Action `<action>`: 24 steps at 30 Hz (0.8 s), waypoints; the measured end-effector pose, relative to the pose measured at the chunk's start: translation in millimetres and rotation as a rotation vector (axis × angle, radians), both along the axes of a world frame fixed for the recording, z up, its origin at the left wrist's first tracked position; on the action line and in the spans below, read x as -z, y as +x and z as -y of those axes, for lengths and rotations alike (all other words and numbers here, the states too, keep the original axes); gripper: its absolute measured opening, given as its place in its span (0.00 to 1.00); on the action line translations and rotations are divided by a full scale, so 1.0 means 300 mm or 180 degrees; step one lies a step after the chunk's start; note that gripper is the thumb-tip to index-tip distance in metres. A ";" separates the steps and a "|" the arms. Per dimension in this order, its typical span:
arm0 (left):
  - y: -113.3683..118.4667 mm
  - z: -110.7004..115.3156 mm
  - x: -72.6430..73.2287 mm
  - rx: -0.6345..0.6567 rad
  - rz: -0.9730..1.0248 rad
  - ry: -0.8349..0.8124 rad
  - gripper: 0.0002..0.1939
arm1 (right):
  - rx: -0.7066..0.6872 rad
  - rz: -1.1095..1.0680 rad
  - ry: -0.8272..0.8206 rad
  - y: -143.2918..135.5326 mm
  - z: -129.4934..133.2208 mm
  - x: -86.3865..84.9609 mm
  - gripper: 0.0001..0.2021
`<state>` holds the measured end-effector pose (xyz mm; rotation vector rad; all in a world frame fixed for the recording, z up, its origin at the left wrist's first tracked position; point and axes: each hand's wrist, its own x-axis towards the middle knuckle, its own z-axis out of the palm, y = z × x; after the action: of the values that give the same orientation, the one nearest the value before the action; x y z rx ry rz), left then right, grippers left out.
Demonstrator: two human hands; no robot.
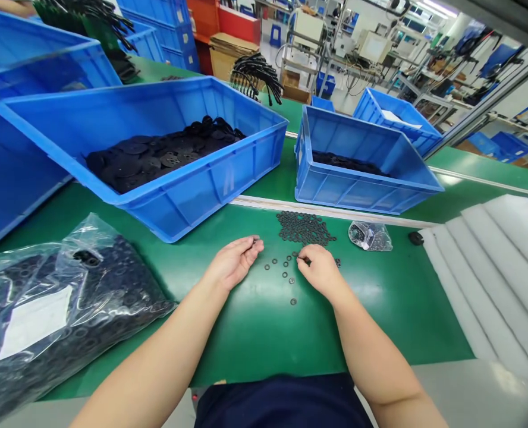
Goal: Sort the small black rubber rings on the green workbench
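My left hand (236, 261) is raised a little over the green table, palm turned inward. Its thumb and fingertips pinch a small dark piece, mostly hidden. Down at the table, my right hand (321, 270) has thumb and forefinger closed together beside the small black rings; whatever lies between them is hidden. Several loose rings (285, 274) are scattered between my hands. Just beyond the right hand lies a dense patch of black rings (302, 227), spread flat. To its right sits a small clear bag (371, 236) of tiny parts.
A large blue bin (206, 190) of flat black discs stands behind my left hand, a smaller blue bin (362, 187) behind the right. At left lies a big clear bag (112, 297) full of black rings. White foam sheets (482, 267) are stacked at right.
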<state>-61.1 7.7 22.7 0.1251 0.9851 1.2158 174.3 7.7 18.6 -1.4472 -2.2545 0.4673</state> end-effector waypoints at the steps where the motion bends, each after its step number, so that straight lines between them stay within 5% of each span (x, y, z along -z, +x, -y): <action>1: -0.005 -0.002 0.004 0.0040 -0.0010 0.0031 0.08 | -0.0101 0.0189 0.0006 -0.008 0.004 0.000 0.07; 16: -0.003 0.008 0.011 0.0351 -0.0325 0.0341 0.06 | -0.0192 0.0490 0.0186 -0.019 0.020 -0.009 0.06; 24: 0.007 0.036 0.028 0.1092 -0.1065 0.0752 0.13 | -0.0144 0.0470 0.0206 -0.028 0.018 0.002 0.05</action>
<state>-58.9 -3.2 14.3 0.6751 1.0518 1.0054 166.0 2.4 17.9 -1.4436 -2.3986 0.3072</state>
